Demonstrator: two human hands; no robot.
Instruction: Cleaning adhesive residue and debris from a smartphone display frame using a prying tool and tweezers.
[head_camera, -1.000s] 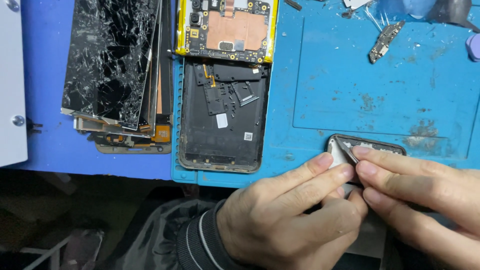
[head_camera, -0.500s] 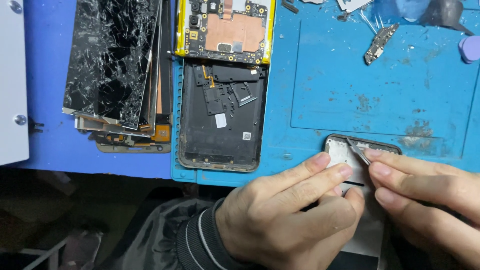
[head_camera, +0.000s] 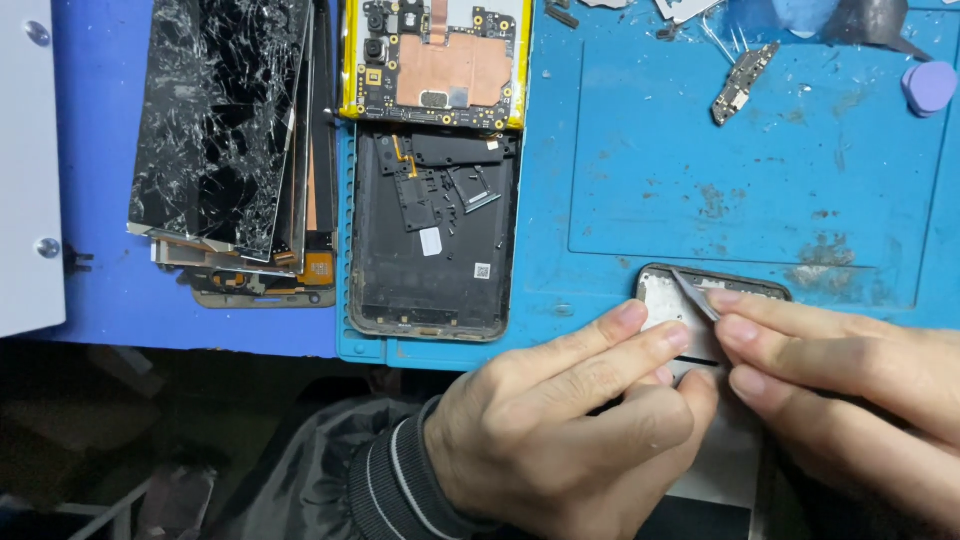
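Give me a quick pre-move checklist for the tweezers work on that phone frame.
1. Left hand steadies the frame: ok, fingers lie across it.
2. Right hand grips the tweezers: ok, pinched between fingertips.
3. Tweezer tips on the part: cannot tell, too small to see.
4. Frame flat on the mat: cannot tell, its near end hangs over the mat's edge under the hands.
5. Open phone apart from the hands: ok.
6. Small board out of the way: ok, near the mat's far edge.

Left hand (head_camera: 560, 430) steadies phone frame (head_camera: 690, 310); right hand (head_camera: 850, 385) grips tweezers (head_camera: 695, 293)
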